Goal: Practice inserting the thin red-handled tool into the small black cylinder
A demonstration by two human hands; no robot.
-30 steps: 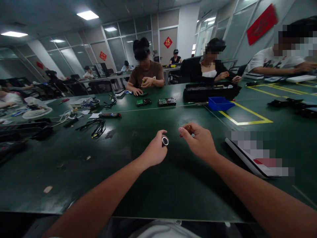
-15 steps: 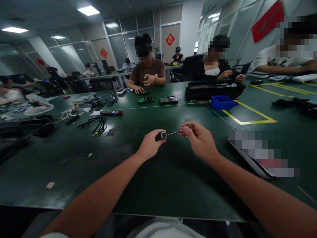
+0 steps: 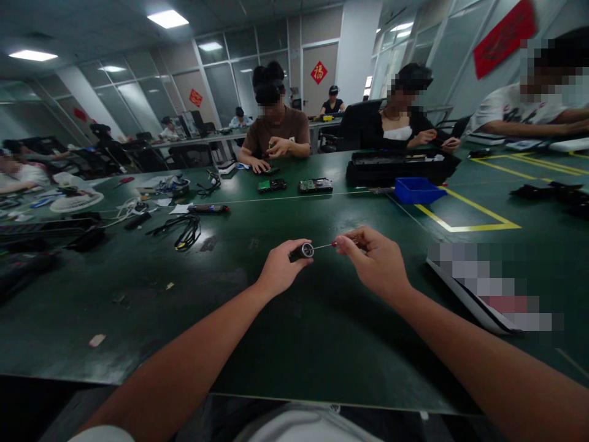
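Held above the green table (image 3: 257, 344), a short black cylinder (image 3: 307, 250) with a silvery ring at its open end is gripped between the thumb and fingers of my left hand (image 3: 281, 269). The ringed end faces toward me and to the right. My right hand (image 3: 380, 255) is closed around a screwdriver (image 3: 334, 244), its red collar showing at the fingertips and most of the handle hidden in the fingers. The thin metal shaft points left, and its tip meets the cylinder's ringed end; whether it goes inside I cannot tell.
Ahead lie two green circuit boards (image 3: 271, 185), a blue bin (image 3: 419, 191) and a long black housing (image 3: 400, 169). Black cables (image 3: 181, 232) and a dark pen-shaped tool (image 3: 209, 209) are at left. A blurred packet (image 3: 488, 294) lies right. Co-workers sit across the table.
The whole view has shifted slightly to the right. My right fingers have rolled a little on the screwdriver handle; the cylinder stays in my left hand.
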